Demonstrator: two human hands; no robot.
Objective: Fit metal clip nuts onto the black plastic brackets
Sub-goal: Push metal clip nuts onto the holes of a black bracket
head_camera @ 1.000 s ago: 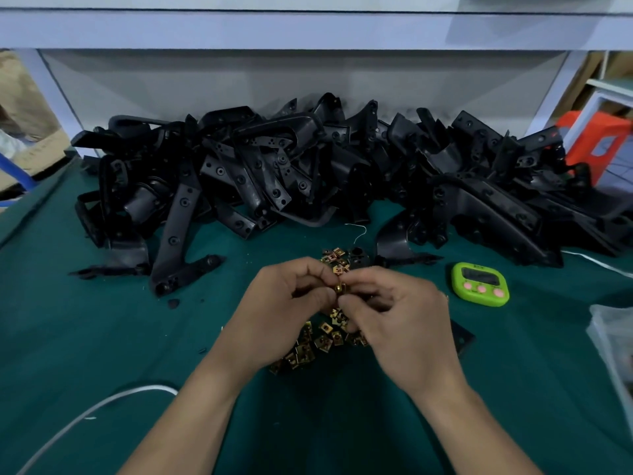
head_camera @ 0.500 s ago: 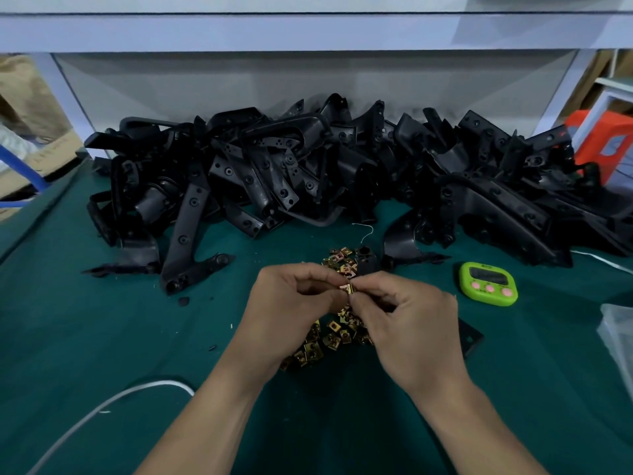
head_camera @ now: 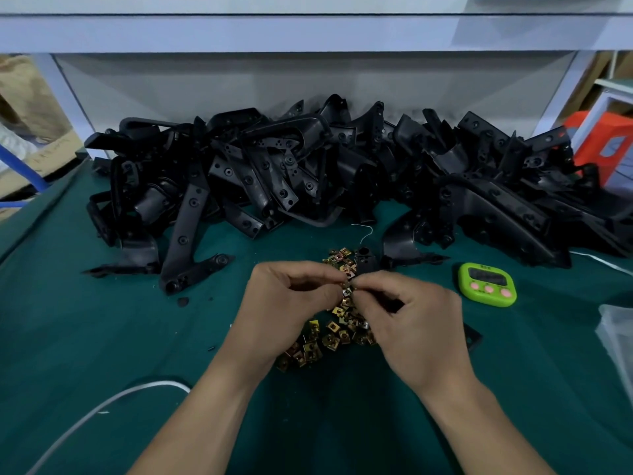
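Note:
My left hand (head_camera: 287, 310) and my right hand (head_camera: 414, 323) meet fingertip to fingertip above the green mat, both pinching one small brass-coloured clip nut (head_camera: 347, 290). Under and between them lies a loose heap of several more clip nuts (head_camera: 329, 337). A black bracket (head_camera: 472, 337) lies flat under my right hand, mostly hidden, with only a corner showing. A big pile of black plastic brackets (head_camera: 342, 173) runs across the back of the table.
A green timer (head_camera: 487, 284) lies right of my hands. A white cable (head_camera: 102, 406) curves over the mat at the lower left. A clear plastic bag (head_camera: 616, 337) sits at the right edge. A small black part (head_camera: 365, 258) stands behind the nuts.
Both hands stay together on the clip nut, with the fingers turning it slightly. The camera has shifted a little, so the scene sits slightly further right in view.

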